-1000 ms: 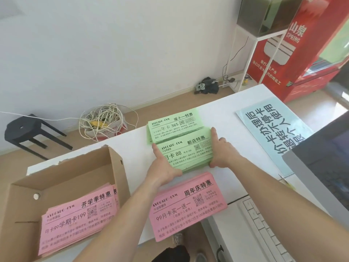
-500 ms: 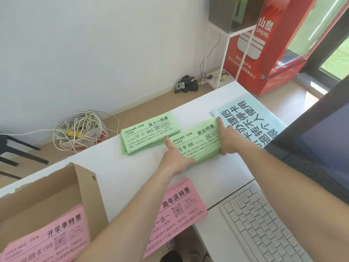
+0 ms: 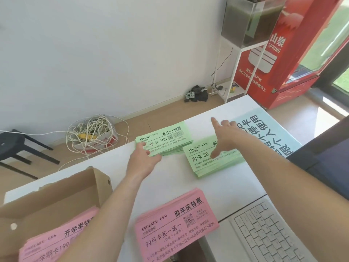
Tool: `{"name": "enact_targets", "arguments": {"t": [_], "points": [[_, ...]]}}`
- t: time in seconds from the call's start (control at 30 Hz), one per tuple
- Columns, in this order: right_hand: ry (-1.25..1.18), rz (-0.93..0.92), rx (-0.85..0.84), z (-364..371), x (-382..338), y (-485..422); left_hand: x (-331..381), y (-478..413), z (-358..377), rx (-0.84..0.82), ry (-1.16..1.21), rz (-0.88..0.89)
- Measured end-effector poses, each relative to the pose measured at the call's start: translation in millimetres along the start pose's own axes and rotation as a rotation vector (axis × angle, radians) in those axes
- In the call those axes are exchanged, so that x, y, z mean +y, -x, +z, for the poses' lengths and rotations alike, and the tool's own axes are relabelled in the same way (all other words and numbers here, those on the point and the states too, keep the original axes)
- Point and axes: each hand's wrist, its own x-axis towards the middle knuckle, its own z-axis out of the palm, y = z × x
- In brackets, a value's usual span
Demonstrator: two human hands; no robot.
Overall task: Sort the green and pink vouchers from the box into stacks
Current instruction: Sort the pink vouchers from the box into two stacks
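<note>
Your left hand (image 3: 144, 159), fingers relaxed, touches the left end of the 365 stack (image 3: 166, 139) (lying left-right); right hand (image 3: 226, 137), fingers spread, is over the 88 stack (image 3: 204, 165).

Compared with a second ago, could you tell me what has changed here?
Both hands slid the 88 green stack rightwards, beside the 365 green stack, then let go. The left hand now touches the 365 green stack; the right hand hovers open. The pink stack and box stayed put.
</note>
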Motion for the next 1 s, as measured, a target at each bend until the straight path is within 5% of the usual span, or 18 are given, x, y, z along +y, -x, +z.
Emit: {"name": "enact_targets", "arguments": {"t": [0.2, 0.37, 1.0], "points": [[-0.106, -0.083, 0.022, 0.9, -80.9, -65.1, -30.4, -41.6, -11.9, -0.012, -0.139, -0.133], [-0.143, -0.025, -0.076, 21.6, -97.0, -99.8, -38.7, -60.8, 7.7, -0.057, -0.096, -0.062], [-0.366, 0.148, 0.007, -9.0, -2.2, -130.6, 46.9, -87.3, 60.7, -0.326, -0.091, 0.037]]}}
